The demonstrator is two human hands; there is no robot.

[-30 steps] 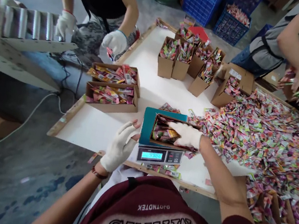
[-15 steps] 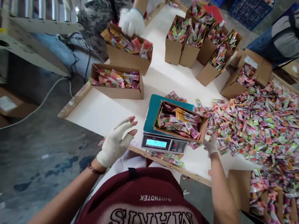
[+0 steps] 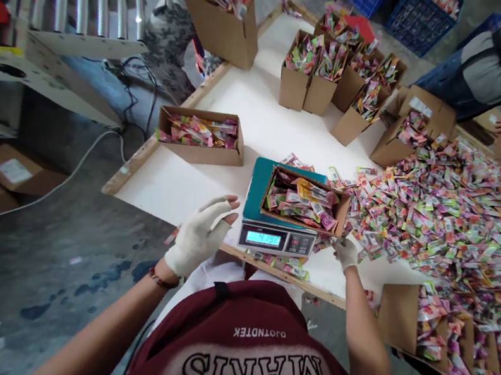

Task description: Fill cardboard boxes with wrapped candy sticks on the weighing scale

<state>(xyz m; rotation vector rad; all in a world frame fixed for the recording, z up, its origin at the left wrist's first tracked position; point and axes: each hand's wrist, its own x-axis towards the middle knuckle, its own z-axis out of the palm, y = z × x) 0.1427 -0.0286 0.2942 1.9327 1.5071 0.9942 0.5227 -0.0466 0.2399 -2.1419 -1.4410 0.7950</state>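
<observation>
A cardboard box of coloured sachets [image 3: 305, 200] rests on a teal-topped digital scale [image 3: 276, 239] whose display is lit. My gloved left hand [image 3: 199, 235] hovers just left of the scale, fingers spread and empty. My gloved right hand [image 3: 346, 252] sits at the box's right front corner, beside the edge of the big sachet pile [image 3: 452, 215]; its fingers are curled, and I cannot make out what they pinch, if anything.
Another filled box [image 3: 200, 135] lies on the white table [image 3: 183, 186] to the left. Several upright filled boxes [image 3: 320, 74] stand at the back. A person in white gloves lifts a box [image 3: 222, 13] at top left. More boxes [image 3: 455, 340] sit at the lower right.
My right hand left the box on the scale and dropped to its right front corner. The person opposite lifted one filled box off the table. My left hand barely moved.
</observation>
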